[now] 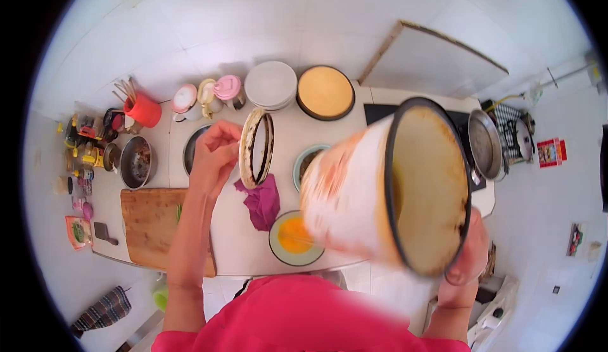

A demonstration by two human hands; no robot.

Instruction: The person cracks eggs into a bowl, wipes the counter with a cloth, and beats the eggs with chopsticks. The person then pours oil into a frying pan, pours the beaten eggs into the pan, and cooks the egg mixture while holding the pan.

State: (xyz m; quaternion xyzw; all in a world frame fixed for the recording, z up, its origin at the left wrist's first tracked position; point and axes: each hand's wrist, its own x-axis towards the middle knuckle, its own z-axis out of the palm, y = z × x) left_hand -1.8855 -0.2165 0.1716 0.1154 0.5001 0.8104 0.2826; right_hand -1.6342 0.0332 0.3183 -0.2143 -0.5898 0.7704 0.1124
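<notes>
My right hand [472, 247] is closed on the side of a large white enamel mug [348, 194] with a dark rim. The mug is tilted close to the camera, its mouth facing right; brown stains line it and yellowish liquid shows inside. My left hand [215, 152] pinches a round, stained, dark-edged lid [248, 152] held upright on its edge. Under the lid, a crumpled purple cloth [263, 206] lies on the counter. A bowl of beaten egg [296, 237] stands near the front edge, and a pale green bowl [303, 165] is partly hidden behind the mug.
A wooden cutting board [149, 219] lies at left, by a metal bowl [138, 162]. Along the back wall stand lidded cups [229, 89], stacked plates [271, 83] and a round yellow-topped pan [325, 92]. A metal pan [486, 143] is at right, beside the dark stove [380, 113].
</notes>
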